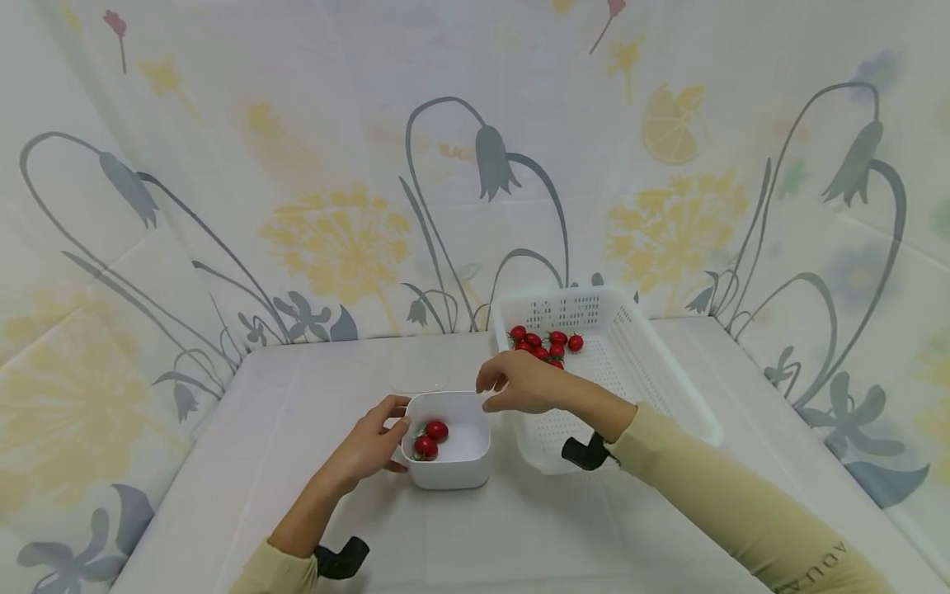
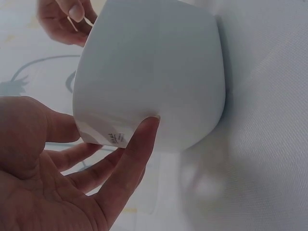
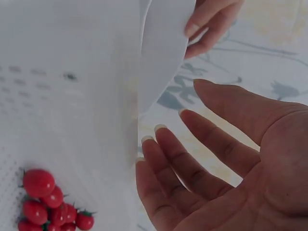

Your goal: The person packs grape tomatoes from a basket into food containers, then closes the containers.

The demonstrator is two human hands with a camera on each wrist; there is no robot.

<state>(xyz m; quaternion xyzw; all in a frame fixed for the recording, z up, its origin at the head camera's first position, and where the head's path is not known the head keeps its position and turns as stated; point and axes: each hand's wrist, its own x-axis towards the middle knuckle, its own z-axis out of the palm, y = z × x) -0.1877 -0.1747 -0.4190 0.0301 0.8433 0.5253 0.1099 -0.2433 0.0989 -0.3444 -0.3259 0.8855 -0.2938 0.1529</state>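
Our left hand (image 1: pixel 369 446) grips the near-left rim of the small white tub (image 1: pixel 450 440) on the table (image 1: pixel 245 462), two cherry tomatoes (image 1: pixel 430 438) inside. Our right hand (image 1: pixel 519 384) hovers over the tub's far rim with fingers loose, holding nothing we can see. We'd best hold the tub steady while reaching back to the basket (image 1: pixel 660 363) just beside it.

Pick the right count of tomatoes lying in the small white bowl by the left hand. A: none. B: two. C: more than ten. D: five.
B: the head view shows just two tomatoes lying in the small white bowl, which the left hand holds at its rim; the other tomatoes lie in the basket.
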